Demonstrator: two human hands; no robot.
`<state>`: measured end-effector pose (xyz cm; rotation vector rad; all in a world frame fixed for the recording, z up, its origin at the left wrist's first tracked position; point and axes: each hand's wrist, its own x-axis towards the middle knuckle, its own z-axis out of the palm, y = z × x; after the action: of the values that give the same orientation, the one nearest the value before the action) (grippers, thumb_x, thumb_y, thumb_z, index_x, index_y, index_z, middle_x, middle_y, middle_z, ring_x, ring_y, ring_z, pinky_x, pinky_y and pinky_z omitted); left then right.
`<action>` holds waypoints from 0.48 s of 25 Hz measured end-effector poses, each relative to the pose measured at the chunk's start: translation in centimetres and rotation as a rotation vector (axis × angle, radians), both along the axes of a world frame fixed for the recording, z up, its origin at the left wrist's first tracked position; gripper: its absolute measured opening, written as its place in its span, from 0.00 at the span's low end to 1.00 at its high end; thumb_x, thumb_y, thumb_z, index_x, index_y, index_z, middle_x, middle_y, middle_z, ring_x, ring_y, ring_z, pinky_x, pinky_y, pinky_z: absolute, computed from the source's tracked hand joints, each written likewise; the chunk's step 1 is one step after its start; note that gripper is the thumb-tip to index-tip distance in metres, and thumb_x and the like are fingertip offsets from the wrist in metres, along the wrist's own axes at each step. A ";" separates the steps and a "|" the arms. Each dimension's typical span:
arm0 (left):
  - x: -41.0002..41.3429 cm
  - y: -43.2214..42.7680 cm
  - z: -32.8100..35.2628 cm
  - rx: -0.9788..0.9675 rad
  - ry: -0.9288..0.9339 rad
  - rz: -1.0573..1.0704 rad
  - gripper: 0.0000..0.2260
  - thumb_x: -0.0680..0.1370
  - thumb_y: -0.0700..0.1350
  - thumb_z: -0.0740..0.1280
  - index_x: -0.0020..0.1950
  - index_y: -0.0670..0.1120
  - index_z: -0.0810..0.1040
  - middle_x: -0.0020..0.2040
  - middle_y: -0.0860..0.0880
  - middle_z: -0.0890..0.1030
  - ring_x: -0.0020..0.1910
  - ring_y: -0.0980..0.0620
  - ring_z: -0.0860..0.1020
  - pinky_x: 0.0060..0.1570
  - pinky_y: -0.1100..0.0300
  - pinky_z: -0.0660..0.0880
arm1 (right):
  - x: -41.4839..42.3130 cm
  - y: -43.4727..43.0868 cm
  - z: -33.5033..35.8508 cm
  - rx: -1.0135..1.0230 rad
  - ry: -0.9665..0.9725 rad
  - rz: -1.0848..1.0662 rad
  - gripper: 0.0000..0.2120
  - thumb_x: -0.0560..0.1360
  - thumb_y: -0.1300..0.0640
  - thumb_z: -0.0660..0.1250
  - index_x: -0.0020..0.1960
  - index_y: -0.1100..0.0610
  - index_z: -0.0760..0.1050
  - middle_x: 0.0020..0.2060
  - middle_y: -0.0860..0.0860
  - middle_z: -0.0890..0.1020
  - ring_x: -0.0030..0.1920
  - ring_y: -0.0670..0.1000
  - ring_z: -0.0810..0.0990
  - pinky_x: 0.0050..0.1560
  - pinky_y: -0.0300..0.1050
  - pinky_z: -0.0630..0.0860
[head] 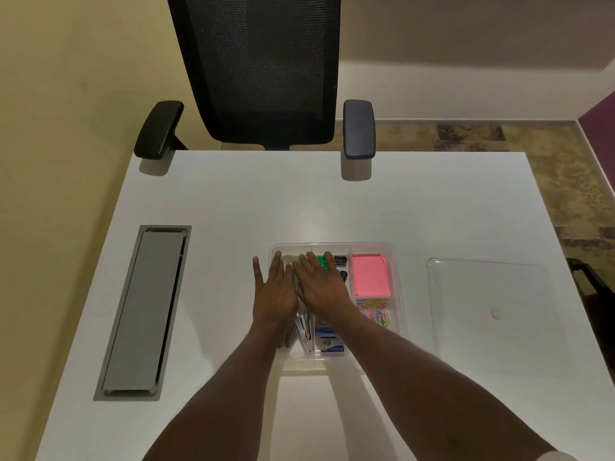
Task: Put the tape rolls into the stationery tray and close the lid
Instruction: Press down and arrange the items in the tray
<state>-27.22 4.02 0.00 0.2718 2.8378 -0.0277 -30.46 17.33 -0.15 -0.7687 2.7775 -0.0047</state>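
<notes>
Both hands flat over the tray's left side, lid waiting off to the right.

A glimpse of clear tape roll [289,260] shows between the fingers in the left compartment of the stationery tray [397,261]; light, hard and slick by the look of it, best pinched by its rim. The left hand [273,289] and right hand [322,283] lie spread, palms down, gripping nothing I can see. Pink sticky notes [371,275] and coloured paper clips [377,313] fill the right cells. The clear lid [482,294] rests on the white desk [233,201], well apart: thin, stiff, slippery plastic, I'd lift it by opposite edges.
</notes>
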 end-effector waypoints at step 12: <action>-0.3 0.6 -0.3 -0.022 0.004 0.015 0.28 0.84 0.48 0.55 0.82 0.38 0.57 0.83 0.39 0.61 0.85 0.39 0.44 0.78 0.30 0.36 | 0.1 1.6 0.0 0.028 -0.003 0.053 0.29 0.85 0.47 0.51 0.82 0.57 0.52 0.82 0.55 0.55 0.83 0.58 0.46 0.80 0.65 0.42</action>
<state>-27.47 4.60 -0.31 0.2459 2.8417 -0.0559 -30.33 18.98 -0.13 -0.8344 2.7475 0.0437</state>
